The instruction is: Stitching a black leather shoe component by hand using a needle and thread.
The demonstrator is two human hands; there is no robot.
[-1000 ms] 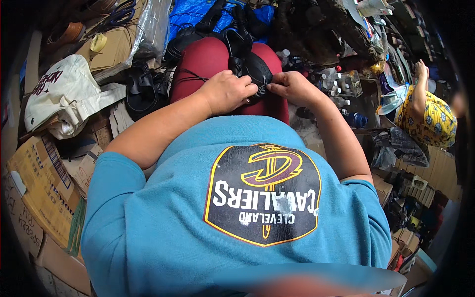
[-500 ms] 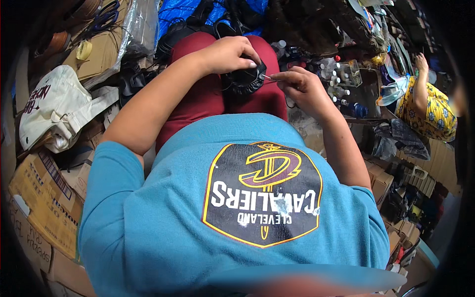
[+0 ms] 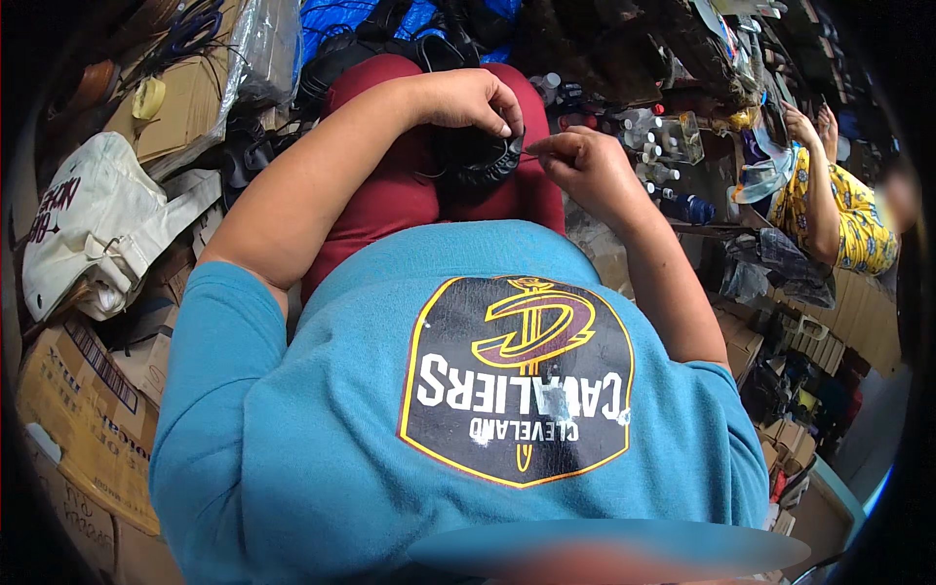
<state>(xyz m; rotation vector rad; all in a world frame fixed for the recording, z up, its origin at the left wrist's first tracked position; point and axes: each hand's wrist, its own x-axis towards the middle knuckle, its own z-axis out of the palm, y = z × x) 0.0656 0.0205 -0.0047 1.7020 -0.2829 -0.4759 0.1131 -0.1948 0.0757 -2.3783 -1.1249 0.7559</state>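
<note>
A black shoe (image 3: 485, 168) with a puckered, stitched-looking edge rests on my lap, over the dark red trousers (image 3: 380, 200). My left hand (image 3: 470, 102) bends over its far side, thumb and fingers closed on the rim. To the right of the shoe, my right hand (image 3: 587, 168) pinches a thin metal tool like an awl. Only a sliver of that tool shows, pointing left at the shoe's edge; the fingers hide the remainder. Whether its tip touches the shoe, I cannot tell.
Several black shoes lie on a blue tarp (image 3: 327, 21) beyond my knees. Bottles (image 3: 648, 146) stand at the right. A white canvas bag (image 3: 93, 229) and cardboard boxes (image 3: 88, 400) crowd the left. Another person in a yellow patterned top (image 3: 848, 219) is at the far right.
My right hand has tilted slightly and less of the metal tool shows. My left hand keeps its hold, shifted a little. The other person's arms have moved, and both hands now show.
</note>
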